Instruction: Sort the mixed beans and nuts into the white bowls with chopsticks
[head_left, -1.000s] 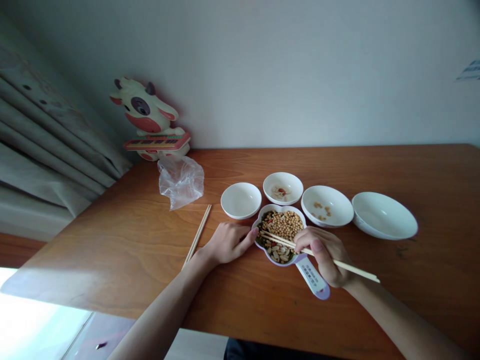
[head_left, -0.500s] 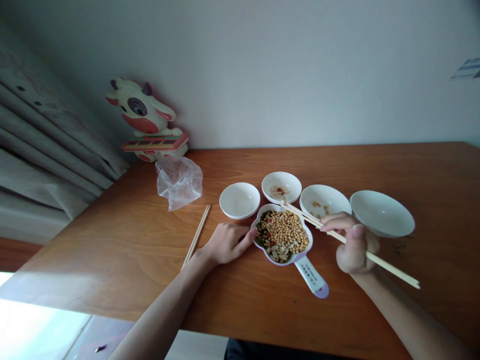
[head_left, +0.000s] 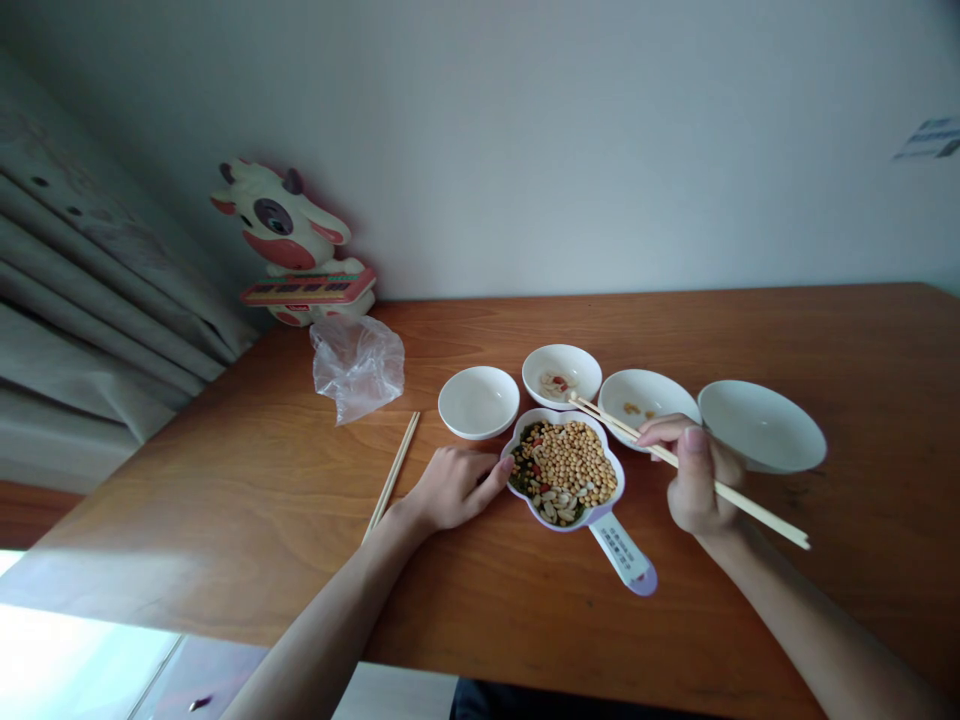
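Observation:
My right hand (head_left: 701,475) is closed around a pair of wooden chopsticks (head_left: 739,502). Their tips sit above the gap between the white bowl with pale and red bits (head_left: 544,395) and the white bowl with a few yellow pieces (head_left: 667,385). Whether the tips pinch anything is too small to tell. Below them lies a purple-and-white scalloped dish with a handle (head_left: 625,560), filled with soybeans, peanuts, red bits and small green beans. On the table, my left hand (head_left: 457,487) has its thumb and fingers at the dish's left rim, gripping it.
A white bowl (head_left: 478,400) stands at the left of the row, another white bowl (head_left: 763,425) at its right end. A second pair of chopsticks (head_left: 394,470) lies beside my left forearm. Further back are a crumpled plastic bag (head_left: 360,365) and a cow toy keyboard (head_left: 300,250).
My right hand has shifted slightly left and up, and the chopstick tips have moved a little to the right and away from me. My left hand and the dish have stayed in place.

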